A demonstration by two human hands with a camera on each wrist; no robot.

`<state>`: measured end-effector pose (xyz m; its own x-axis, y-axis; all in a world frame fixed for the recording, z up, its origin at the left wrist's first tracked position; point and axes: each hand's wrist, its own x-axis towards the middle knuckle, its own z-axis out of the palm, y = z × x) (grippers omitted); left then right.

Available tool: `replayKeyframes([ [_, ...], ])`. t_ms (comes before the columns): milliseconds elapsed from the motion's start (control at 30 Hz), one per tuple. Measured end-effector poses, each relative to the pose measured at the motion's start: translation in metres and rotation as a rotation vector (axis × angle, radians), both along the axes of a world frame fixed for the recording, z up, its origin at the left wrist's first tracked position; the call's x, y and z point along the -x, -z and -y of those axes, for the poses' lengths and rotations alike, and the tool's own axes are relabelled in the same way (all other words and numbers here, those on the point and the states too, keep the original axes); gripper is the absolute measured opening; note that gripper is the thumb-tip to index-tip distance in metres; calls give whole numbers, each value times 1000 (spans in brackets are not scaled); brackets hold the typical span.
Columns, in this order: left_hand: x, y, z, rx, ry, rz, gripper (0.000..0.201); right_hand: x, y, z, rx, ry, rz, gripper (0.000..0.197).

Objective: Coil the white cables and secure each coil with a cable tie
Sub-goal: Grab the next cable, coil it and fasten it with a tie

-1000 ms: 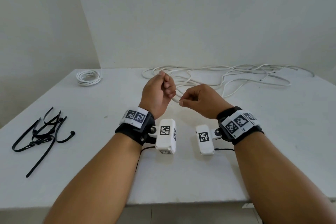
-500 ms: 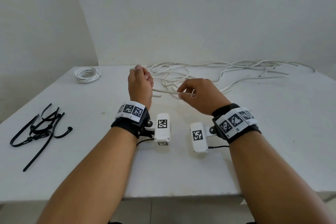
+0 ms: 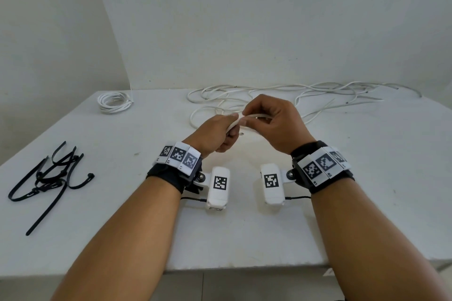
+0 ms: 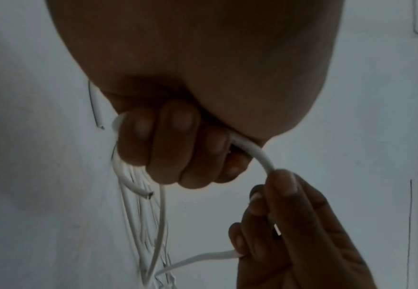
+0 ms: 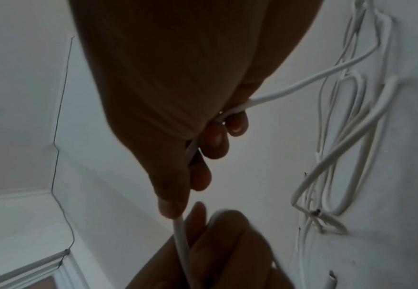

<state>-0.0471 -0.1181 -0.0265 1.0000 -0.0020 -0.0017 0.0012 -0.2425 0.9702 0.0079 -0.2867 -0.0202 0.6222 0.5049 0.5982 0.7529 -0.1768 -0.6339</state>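
Observation:
Both hands meet above the middle of the white table [image 3: 244, 239]. My left hand [image 3: 217, 133] is fisted round a white cable [image 3: 256, 115]; in the left wrist view its fingers [image 4: 178, 152] curl over the cable [image 4: 254, 152], whose cut end [image 4: 143, 191] sticks out below. My right hand [image 3: 271, 122] pinches the same cable between thumb and fingers; the right wrist view shows the cable [image 5: 181, 234] running from its thumb [image 5: 170, 195] toward the left hand. Loose white cables [image 3: 318, 95] sprawl behind the hands. Black cable ties [image 3: 49, 178] lie at the left.
A finished white coil [image 3: 113, 102] sits at the table's back left corner. White walls close in behind and on the left. The near table edge runs just below my forearms.
The hands drew apart with a cable stretched between them, then came together again; the right hand now brings the cable over to the left fist. The view has shifted slightly.

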Motion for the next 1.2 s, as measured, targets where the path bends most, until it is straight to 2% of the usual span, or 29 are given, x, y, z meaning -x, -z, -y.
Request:
replayKeyframes([
  [100, 3, -2, 4, 118, 78, -13, 62, -3, 0, 2, -68, 31, -26, 12],
  [200, 9, -6, 7, 176, 135, 22, 66, -3, 0, 3, -115, 23, -70, 8],
  [267, 13, -6, 6, 209, 171, 56, 63, -4, -1, 4, -136, 13, -93, 1],
  [433, 16, -8, 0, 391, 211, 133, 52, -13, 4, 4, -98, 78, -132, 6],
  [567, 16, -12, -3, 548, 220, 163, 49, -16, 8, 2, -140, 101, -192, 9],
  [700, 13, -9, -1, 661, 210, 199, 44, -11, 9, -5, 17, 96, -171, 22],
  [800, 11, -7, 2, 727, 158, 204, 38, -7, 11, -11, 158, 68, -158, 26],
  [933, 8, -10, -4, 831, 20, 260, 40, -9, 14, -12, 232, 64, -219, 18],
  [1200, -1, -14, -27, 1085, -248, 424, 42, -10, 13, -13, 173, 168, -216, 4],
])
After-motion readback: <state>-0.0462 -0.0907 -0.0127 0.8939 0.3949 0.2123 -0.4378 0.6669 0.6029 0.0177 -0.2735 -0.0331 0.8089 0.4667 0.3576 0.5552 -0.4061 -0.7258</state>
